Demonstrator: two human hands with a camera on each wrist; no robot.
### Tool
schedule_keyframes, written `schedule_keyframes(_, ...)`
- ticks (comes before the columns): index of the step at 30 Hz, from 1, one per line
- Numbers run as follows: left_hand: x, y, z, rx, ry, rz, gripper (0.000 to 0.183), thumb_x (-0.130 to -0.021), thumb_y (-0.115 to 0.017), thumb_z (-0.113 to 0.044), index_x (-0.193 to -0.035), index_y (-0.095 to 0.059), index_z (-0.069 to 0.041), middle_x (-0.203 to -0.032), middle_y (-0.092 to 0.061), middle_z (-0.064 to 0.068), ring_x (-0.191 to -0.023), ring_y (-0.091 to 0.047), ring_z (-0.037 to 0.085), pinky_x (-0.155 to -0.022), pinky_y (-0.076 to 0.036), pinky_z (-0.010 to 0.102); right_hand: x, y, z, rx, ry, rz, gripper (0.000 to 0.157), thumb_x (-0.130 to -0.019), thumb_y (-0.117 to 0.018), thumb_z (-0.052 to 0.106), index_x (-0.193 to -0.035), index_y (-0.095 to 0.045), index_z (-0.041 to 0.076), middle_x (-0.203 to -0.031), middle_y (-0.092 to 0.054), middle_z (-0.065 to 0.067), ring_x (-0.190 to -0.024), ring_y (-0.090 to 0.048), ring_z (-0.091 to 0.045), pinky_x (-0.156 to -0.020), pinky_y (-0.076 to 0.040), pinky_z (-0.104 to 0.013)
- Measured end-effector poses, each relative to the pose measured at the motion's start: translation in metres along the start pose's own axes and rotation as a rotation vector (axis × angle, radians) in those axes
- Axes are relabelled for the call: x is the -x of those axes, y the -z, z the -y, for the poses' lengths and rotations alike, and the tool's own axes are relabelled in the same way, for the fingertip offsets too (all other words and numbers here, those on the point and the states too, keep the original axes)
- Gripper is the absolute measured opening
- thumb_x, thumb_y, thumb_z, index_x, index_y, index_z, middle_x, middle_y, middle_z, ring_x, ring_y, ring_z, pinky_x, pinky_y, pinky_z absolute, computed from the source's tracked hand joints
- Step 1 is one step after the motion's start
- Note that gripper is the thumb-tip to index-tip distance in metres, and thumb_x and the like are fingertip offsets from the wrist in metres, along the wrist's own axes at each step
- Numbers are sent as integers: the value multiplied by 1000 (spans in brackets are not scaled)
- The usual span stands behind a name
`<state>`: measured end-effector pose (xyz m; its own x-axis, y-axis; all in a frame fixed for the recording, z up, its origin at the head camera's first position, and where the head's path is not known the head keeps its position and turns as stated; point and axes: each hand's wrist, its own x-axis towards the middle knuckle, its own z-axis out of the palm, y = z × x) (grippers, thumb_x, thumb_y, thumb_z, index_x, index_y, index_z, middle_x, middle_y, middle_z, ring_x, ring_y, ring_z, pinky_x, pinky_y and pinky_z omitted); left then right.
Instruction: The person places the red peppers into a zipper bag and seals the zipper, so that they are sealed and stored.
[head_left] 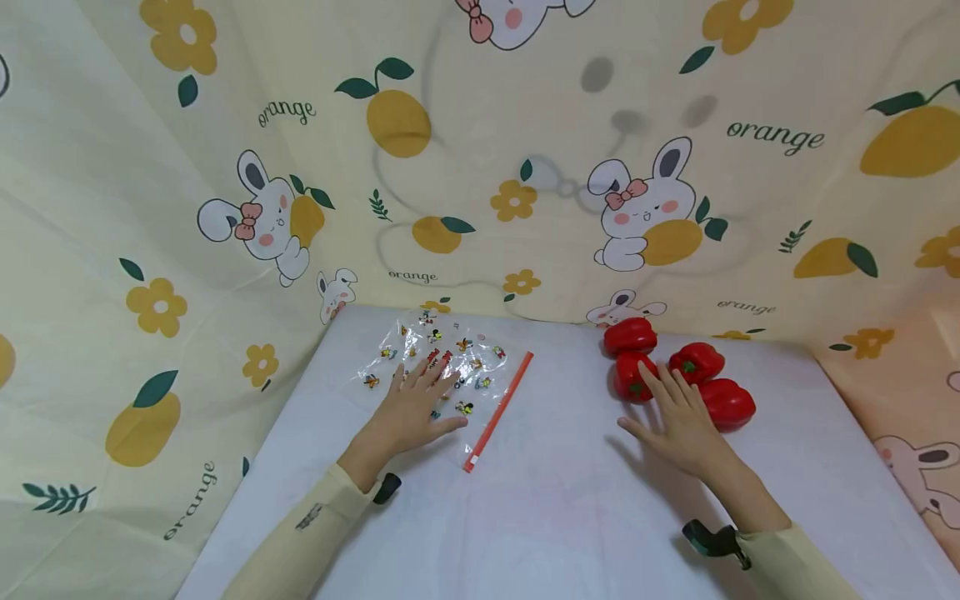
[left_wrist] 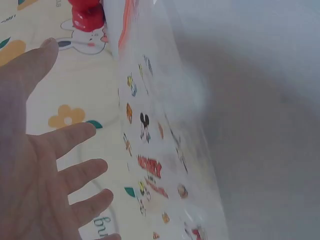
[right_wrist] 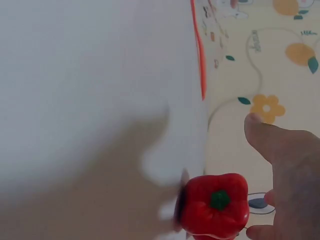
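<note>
L hand (head_left: 408, 417) over clear bag (head_left: 487, 358) w/ orange strip (head_left: 504, 404), R hand (head_left: 678, 421) nr 4 red peppers (head_left: 701, 361); both w/ fingers spread, gripping nothing. Bag & peppers on table (head_left: 540, 500).

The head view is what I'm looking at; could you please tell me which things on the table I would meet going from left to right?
Clear bag → the bag's orange strip → four red peppers.
</note>
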<state>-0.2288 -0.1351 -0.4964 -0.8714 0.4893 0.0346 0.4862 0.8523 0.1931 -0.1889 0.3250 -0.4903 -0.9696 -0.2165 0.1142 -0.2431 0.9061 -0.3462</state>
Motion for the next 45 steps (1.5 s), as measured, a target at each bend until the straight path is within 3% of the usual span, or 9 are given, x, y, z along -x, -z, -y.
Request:
schedule_keyframes(5,-9,-8,-6,-39,-7,36,87,-100,-53,-76,-168,-38,-23,-176,-28,12,-162,-22,41,-126,-14,71,-10,1,1,-26,-31,10,108,-92,-81,48,-171,-19,9,-170,-18,-36,-155,-17,-60,-119,-18,-79)
schedule_keyframes(11,-22,-15,-17,-40,-2,75,87,-99,-54,-77,-168,-38,-25,-174,-32,10,-162,-24,39,-127,-15,68,-21,0,0,-65,-74,25,110,-93,-80,49,-170,-15,5,-169,-18,-38,-152,-20,-62,-106,-33,-84)
schedule_keyframes(20,-33,-21,-37,-36,-14,138,90,-98,-55,-76,-169,-35,-25,-176,-28,9,-161,-27,37,-127,-21,66,-35,-3,0,-106,-151,61,112,-93,-81,49,-169,-14,0,-166,-21,-41,-148,-24,-65,-99,-40,-83)
schedule_keyframes(25,-35,-24,-45,-14,6,154,88,-99,-60,-72,-169,-35,-25,-176,-29,8,-161,-28,36,-126,-25,63,-40,-7,-2,-105,-166,60,106,-94,-81,46,-167,-21,-1,-165,-23,-40,-147,-28,-64,-99,-42,-82)
schedule_keyframes(34,-36,-28,-58,-28,35,177,87,-100,-65,-65,-168,-35,-20,-173,-34,9,-159,-31,37,-125,-32,60,-45,-10,-1,-81,-216,33,91,-92,-84,39,-162,-35,8,-157,-33,-36,-138,-42,-59,-95,-50,-76)
schedule_keyframes(45,-37,-32,-64,-67,65,162,76,-103,-65,-58,-165,-42,-20,-170,-39,10,-155,-38,37,-117,-43,60,-46,-12,4,-101,-221,15,88,-89,-88,30,-160,-40,10,-156,-36,-36,-136,-43,-59,-94,-52,-75)
